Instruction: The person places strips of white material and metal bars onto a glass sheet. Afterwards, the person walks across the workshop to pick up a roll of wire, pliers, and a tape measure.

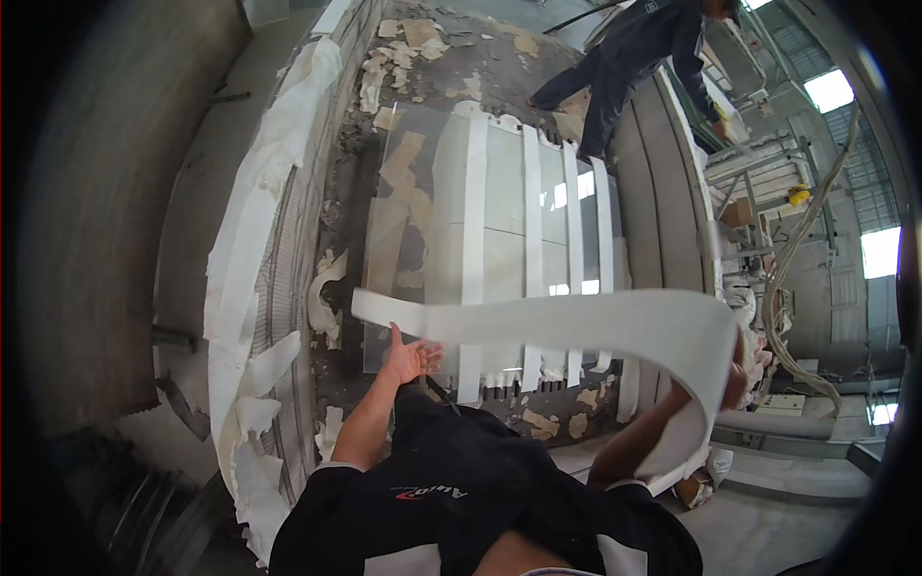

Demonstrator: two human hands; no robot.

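A long, wide white flexible strip [576,322] stretches across in front of me, its flat end at the left and its right part bent over in a loop. My left hand [415,360] is just below the left end, palm up with fingers spread; the thumb tip is close to the strip's edge. At the right, my right hand [737,376] holds the strip by the bend, its fingers partly hidden and blurred. Beneath lies a clear glass-like sheet [408,230] with several narrower white strips [473,221] laid lengthwise over it.
A long ledge [259,192] draped with torn white material runs along my left. Scraps [413,34] litter the dark floor beyond the sheet. Another person [624,72] in dark clothes stands at the far right, by a grey wall-like side [658,192]. Cables [778,307] hang farther right.
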